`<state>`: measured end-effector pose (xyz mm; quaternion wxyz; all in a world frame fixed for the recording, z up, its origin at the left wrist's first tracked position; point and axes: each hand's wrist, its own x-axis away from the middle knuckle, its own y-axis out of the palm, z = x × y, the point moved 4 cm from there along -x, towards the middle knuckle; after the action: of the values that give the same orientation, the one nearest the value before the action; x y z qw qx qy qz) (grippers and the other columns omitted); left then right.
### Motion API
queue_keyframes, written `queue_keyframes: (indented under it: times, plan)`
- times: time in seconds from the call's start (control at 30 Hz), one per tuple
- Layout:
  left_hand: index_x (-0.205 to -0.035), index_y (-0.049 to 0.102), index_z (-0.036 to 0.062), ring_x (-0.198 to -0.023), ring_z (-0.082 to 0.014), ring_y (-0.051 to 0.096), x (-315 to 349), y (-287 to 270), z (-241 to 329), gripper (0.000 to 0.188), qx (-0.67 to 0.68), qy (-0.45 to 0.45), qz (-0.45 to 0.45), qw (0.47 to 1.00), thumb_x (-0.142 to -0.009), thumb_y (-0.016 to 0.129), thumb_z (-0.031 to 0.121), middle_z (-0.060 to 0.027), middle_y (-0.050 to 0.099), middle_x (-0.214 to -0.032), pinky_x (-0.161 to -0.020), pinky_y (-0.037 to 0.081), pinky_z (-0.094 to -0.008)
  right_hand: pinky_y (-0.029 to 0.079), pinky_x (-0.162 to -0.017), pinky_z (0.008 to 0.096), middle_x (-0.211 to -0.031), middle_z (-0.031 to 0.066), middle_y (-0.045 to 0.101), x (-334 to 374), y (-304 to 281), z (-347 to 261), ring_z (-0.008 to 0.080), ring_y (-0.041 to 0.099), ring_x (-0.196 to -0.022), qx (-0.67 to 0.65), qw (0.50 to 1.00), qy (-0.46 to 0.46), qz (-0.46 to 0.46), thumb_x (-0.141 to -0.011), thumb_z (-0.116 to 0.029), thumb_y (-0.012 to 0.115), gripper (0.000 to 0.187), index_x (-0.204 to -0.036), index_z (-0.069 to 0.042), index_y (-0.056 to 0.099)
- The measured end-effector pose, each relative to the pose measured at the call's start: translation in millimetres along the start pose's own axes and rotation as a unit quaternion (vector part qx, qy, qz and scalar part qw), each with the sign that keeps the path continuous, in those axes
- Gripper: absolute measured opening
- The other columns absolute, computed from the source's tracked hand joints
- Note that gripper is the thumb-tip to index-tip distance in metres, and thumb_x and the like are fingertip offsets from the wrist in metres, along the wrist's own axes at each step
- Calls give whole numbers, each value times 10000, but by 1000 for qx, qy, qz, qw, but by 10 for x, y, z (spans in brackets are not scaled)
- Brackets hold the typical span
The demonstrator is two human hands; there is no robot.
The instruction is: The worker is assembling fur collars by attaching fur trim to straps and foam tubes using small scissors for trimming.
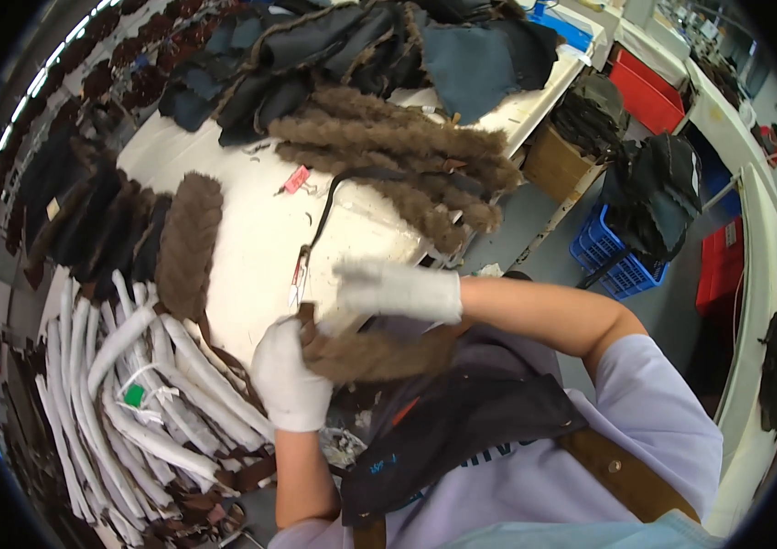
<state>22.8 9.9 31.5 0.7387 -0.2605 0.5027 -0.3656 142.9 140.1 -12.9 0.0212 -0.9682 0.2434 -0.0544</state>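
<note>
My left hand (291,377), in a white glove, is closed on the end of a brown fur strip (379,355). The strip runs to the right across my lap, below the table edge. Just above it is my gloved right hand (398,291), fingers stretched toward the left and a little blurred, with nothing visible in them. Beyond my left hand, a small red-handled cutting tool (298,276) lies on the white table (256,233), with a black strap (332,201) looping away from it. A brown fur panel (191,242) rests at the table's left edge.
Brown fur strips (388,133) and dark hides (471,69) are heaped at the back. A pink clip (296,178) lies mid-table. White rolled bundles (132,403) fill the left side. On the right stand a blue basket (615,256), a cardboard box (558,165) and a red bin (645,91).
</note>
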Motion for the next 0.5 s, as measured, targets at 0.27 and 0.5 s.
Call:
queue_keyframes:
  times: [0.27,0.5]
  plan:
    - [-908,551,36,-751,-275,564,-292,43,204,298,-46,77,-12,996,-627,642,74,-103,566,-810,-659,444,-347,463,-780,249,-1009,59,590,635,-138,-182,95,539,-906,135,990,29,38,-761,-172,698,502,-1190,-37,475]
    - [-1079,530,-51,-810,-176,583,311,-362,-838,274,304,-371,-135,867,-845,547,91,-126,596,-932,-766,456,-293,336,-463,165,-764,-56,519,1057,-672,-20,8,425,-578,59,974,123,182,-795,-125,663,432,-1192,-84,498]
